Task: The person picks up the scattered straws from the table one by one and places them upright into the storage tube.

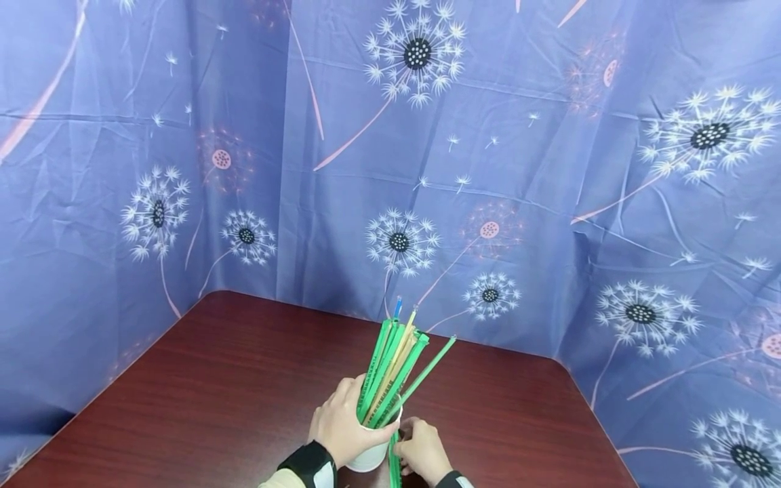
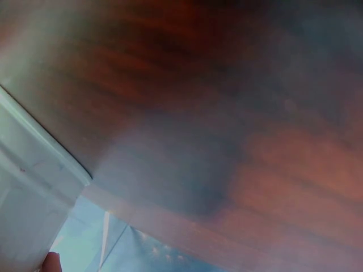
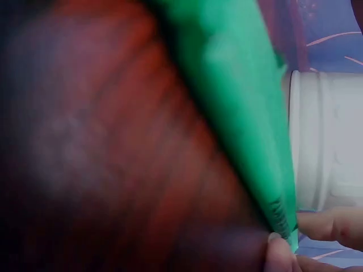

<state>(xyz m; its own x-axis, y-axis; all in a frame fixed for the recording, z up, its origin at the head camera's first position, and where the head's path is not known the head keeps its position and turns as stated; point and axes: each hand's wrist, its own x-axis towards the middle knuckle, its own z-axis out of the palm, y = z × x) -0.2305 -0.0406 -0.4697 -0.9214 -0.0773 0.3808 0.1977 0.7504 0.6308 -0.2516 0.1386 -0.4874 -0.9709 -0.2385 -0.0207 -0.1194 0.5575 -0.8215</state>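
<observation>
My left hand [image 1: 346, 421] is wrapped around a white cup [image 1: 366, 462], its thumb across the front near the rim. Out of the cup lean several long, thin green wrapped sticks [image 1: 377, 369], a few yellow ones [image 1: 399, 349] and a blue tip [image 1: 398, 306]. To the cup's right, outside it, my right hand [image 1: 422, 450] pinches a green wrapped stick [image 3: 244, 113] with dark print near its end. What the wrappers contain is hidden. The left wrist view has the cup's pale wall [image 2: 34, 198] at the left edge and one fingertip [image 2: 51, 262] below.
The cup stands near the front of a dark red-brown wooden table [image 1: 244, 379] with rounded far corners. Blue cloth with a dandelion print [image 1: 342, 224] hangs along the back and both sides.
</observation>
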